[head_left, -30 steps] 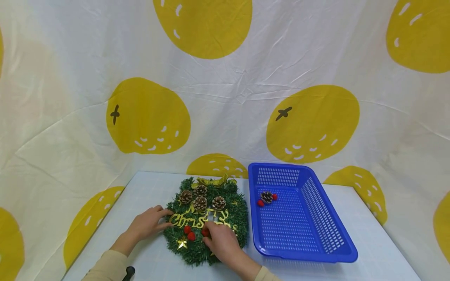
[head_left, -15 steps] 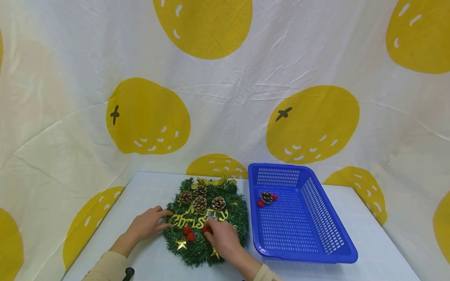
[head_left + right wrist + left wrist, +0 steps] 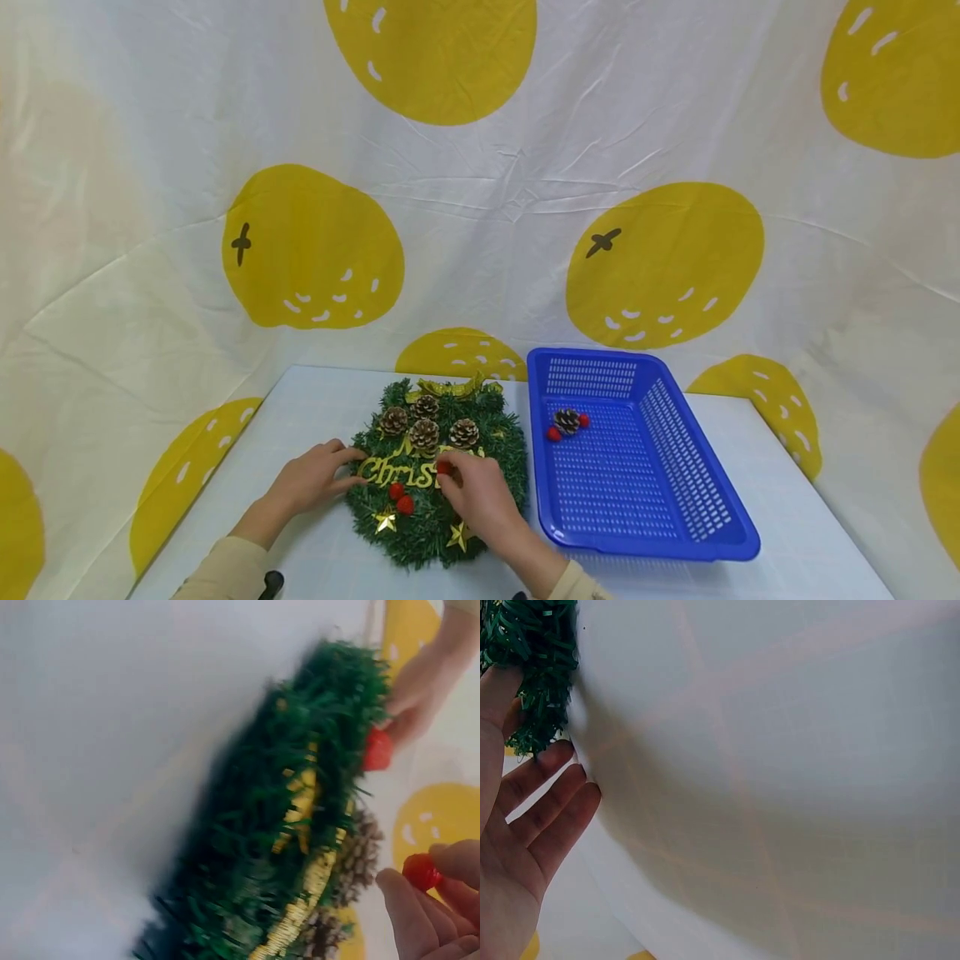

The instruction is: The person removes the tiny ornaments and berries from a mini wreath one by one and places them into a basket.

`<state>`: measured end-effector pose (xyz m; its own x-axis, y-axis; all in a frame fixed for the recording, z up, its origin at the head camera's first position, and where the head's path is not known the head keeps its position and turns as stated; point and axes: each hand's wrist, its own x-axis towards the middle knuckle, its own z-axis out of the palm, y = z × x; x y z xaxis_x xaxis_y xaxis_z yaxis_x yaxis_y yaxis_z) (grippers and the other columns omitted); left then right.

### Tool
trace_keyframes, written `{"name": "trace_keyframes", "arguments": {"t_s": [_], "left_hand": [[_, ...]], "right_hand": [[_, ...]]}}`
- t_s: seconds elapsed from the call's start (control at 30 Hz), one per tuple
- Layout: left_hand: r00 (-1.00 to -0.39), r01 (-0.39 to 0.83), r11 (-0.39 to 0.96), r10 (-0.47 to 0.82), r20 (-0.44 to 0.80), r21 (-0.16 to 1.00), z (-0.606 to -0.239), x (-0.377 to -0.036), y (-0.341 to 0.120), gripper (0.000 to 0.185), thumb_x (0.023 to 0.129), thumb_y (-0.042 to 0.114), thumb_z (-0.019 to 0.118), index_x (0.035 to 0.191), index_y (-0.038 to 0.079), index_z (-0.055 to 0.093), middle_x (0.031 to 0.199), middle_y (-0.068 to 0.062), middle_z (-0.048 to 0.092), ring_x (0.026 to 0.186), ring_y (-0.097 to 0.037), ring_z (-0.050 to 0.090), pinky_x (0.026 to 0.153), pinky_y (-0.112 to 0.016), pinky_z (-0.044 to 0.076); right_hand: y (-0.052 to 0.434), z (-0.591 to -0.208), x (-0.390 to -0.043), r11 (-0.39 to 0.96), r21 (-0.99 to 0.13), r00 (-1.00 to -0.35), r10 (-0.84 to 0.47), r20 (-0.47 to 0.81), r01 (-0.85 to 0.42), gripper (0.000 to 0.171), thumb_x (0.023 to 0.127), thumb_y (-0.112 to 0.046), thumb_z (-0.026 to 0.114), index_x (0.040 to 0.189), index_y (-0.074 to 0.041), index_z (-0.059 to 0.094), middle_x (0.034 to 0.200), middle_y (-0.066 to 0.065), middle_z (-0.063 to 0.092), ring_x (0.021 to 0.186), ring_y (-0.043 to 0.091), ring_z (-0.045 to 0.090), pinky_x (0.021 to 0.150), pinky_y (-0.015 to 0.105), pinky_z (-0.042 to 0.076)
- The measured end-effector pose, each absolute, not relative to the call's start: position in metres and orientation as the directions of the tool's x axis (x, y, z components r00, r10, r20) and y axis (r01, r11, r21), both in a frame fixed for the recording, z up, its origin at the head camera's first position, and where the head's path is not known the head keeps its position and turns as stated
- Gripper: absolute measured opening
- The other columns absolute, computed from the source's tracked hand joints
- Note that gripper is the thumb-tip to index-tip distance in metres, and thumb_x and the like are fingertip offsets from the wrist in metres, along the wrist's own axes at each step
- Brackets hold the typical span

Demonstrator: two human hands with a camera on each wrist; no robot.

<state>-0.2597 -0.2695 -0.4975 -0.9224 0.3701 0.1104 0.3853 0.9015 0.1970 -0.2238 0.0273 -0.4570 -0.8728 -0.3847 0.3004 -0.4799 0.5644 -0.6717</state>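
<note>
A green Christmas wreath (image 3: 420, 542) lies on the table, with gold "Merry Christmas" lettering (image 3: 397, 472), several pine cones (image 3: 423, 434), gold stars (image 3: 386, 522) and two red berries (image 3: 405, 505) near its front. My right hand (image 3: 483, 504) pinches another red berry (image 3: 421, 871) between thumb and fingertips, held above the lettering and covering its right end. At the wreath's left edge, my left hand (image 3: 311, 477) touches the foliage with spread thumb and forefinger. In the left wrist view its other fingers (image 3: 562, 825) extend loosely beside the wreath.
Right of the wreath stands a blue plastic basket (image 3: 652, 552), holding a pine cone (image 3: 566, 422) with two red berries (image 3: 553, 434). A white cloth with yellow fruit prints (image 3: 480, 275) hangs behind the table (image 3: 322, 400). A dark object (image 3: 272, 583) shows by the left sleeve.
My right hand has lifted the red berry from low over the wreath's front to the lettering, uncovering a gold star. The left hand stays at the wreath's edge.
</note>
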Motion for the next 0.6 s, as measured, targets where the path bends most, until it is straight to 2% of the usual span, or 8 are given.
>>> {"name": "trace_keyframes", "arguments": {"t_s": [0.2, 0.47, 0.6], "left_hand": [[-0.926, 0.378, 0.902, 0.364, 0.105, 0.207, -0.5, -0.26, -0.271, 0.041, 0.084, 0.05, 0.071, 0.115, 0.024, 0.069, 0.098, 0.003, 0.059, 0.079, -0.014, 0.056, 0.055, -0.032, 0.046], [-0.928, 0.372, 0.906, 0.359, 0.099, 0.202, -0.501, -0.261, -0.271, 0.044, 0.083, 0.055, 0.069, 0.115, 0.025, 0.069, 0.099, 0.003, 0.059, 0.08, -0.014, 0.056, 0.055, -0.032, 0.046], [-0.928, 0.372, 0.906, 0.359, 0.1, 0.201, -0.499, -0.261, -0.27, 0.042, 0.083, 0.053, 0.07, 0.115, 0.025, 0.069, 0.099, 0.003, 0.059, 0.08, -0.015, 0.057, 0.055, -0.033, 0.047]], "right_hand": [[0.031, -0.443, -0.223, 0.537, -0.702, -0.879, -0.363, 0.308, -0.468, 0.03, 0.093, -0.008, 0.068, 0.122, -0.006, 0.065, 0.102, 0.008, 0.073, 0.087, 0.012, 0.071, 0.067, 0.018, 0.052], [0.042, -0.414, -0.222, 0.538, -0.679, -0.866, -0.307, 0.395, -0.5, 0.026, 0.091, -0.012, 0.071, 0.114, -0.004, 0.064, 0.1, 0.009, 0.072, 0.092, 0.019, 0.071, 0.075, 0.027, 0.056], [0.051, -0.397, -0.226, 0.507, -0.701, -0.865, -0.285, 0.413, -0.502, 0.028, 0.092, -0.011, 0.07, 0.119, -0.005, 0.062, 0.104, 0.01, 0.071, 0.096, 0.019, 0.07, 0.076, 0.025, 0.055]]}}
